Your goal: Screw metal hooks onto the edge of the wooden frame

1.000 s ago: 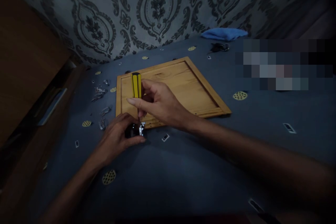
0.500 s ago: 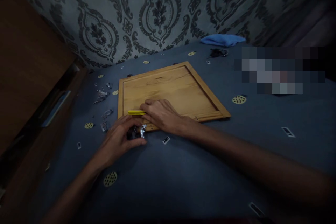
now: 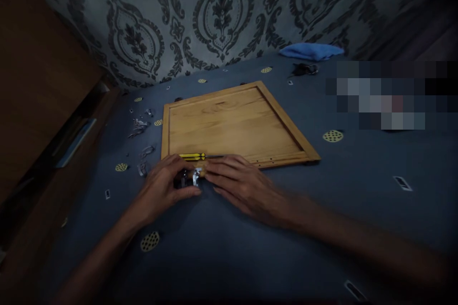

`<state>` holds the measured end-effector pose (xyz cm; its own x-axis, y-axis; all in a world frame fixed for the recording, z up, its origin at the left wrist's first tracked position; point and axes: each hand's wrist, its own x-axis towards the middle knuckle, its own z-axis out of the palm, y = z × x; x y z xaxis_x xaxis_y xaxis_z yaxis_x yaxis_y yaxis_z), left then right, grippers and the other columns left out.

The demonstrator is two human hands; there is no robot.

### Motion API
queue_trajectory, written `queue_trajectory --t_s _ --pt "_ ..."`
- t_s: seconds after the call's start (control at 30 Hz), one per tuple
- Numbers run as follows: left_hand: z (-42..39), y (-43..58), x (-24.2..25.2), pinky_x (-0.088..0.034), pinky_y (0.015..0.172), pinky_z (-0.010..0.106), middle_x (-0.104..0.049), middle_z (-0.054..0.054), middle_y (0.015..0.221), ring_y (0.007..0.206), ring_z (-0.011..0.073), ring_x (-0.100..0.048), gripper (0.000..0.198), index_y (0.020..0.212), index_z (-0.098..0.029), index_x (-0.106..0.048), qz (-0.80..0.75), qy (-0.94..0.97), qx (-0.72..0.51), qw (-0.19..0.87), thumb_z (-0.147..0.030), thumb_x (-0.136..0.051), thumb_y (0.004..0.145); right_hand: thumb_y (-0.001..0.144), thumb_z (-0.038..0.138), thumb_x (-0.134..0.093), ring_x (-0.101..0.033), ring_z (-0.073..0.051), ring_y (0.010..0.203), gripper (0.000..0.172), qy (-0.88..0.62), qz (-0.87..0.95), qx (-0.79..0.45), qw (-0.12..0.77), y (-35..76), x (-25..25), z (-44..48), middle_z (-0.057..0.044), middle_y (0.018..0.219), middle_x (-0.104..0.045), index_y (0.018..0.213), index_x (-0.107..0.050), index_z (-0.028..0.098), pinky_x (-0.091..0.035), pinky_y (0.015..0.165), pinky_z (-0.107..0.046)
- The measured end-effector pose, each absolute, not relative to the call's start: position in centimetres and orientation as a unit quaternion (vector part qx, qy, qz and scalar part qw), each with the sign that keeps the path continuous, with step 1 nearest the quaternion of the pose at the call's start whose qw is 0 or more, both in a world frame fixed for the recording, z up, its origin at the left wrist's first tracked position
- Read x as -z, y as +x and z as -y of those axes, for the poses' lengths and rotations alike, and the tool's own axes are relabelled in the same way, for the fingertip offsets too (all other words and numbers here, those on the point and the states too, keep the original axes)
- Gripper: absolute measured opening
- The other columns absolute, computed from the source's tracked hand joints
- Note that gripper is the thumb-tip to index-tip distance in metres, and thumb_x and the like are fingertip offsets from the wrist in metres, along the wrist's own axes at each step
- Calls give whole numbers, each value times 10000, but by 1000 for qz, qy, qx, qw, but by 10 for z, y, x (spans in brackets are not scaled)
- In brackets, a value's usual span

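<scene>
A wooden cabinet door panel (image 3: 222,119) with a raised frame lies flat on the bed. At its near left edge, my left hand (image 3: 166,183) curves its thumb and fingers round a shiny metal hinge (image 3: 196,176). My right hand (image 3: 246,186) is just right of the hinge, fingers stretched out over the panel's near edge, with nothing visible in them. Beyond both hands, a screwdriver (image 3: 193,156) with a yellow and black handle lies on the panel, its shaft pointing right. The right fingers partly cover the shaft's end.
Several metal hinges (image 3: 139,127) lie on the blue patterned bedsheet (image 3: 250,257) left of the panel. At the back are a blue cloth (image 3: 311,51) and a dark object (image 3: 304,69). A wooden cabinet (image 3: 43,66) stands at left, beside the patterned wall (image 3: 179,9).
My right hand has let go of the screwdriver, leaving it on the panel, and has come nearer, to the panel's edge beside the hinge. My left hand stays at the hinge.
</scene>
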<state>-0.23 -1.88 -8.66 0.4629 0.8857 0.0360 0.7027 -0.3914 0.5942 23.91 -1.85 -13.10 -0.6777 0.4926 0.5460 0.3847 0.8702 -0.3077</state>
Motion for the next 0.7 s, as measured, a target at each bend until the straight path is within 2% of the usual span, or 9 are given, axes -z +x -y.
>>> queue_trajectory --t_s 0.2,0.4,0.57,0.7 --pt "19 -3 88 -488 853 383 -679 45 1028 974 252 -621 390 1135 -258 -699 -485 812 -184 267 -549 -744 878 1060 201 -499 -573 -238 1337 300 -232 918 -93 309 237 139 21 -123 1380 -688 1319 -624 117 -460 1126 -503" --pt "18 -3 88 -487 859 379 -682 33 1012 967 248 -625 384 1119 -260 -708 -484 812 -193 264 -532 -774 857 1080 201 -444 -546 -230 1365 324 -223 923 -77 304 234 142 18 -116 1372 -694 1343 -610 111 -426 1153 -485" --pt "17 -3 88 -496 838 375 -693 35 1004 955 244 -632 379 1093 -258 -706 -484 818 -182 251 -550 -766 858 1064 170 -456 -515 -230 1400 357 -221 935 -82 266 236 139 18 -87 1442 -649 1401 -573 185 -401 1164 -511" --pt "17 -4 89 -487 821 360 -689 29 992 945 238 -629 371 1083 -258 -704 -480 820 -190 248 -544 -771 855 1052 140 -451 -532 -244 1371 348 -211 934 -82 274 236 138 18 -105 1395 -680 1374 -584 131 -410 1156 -504"
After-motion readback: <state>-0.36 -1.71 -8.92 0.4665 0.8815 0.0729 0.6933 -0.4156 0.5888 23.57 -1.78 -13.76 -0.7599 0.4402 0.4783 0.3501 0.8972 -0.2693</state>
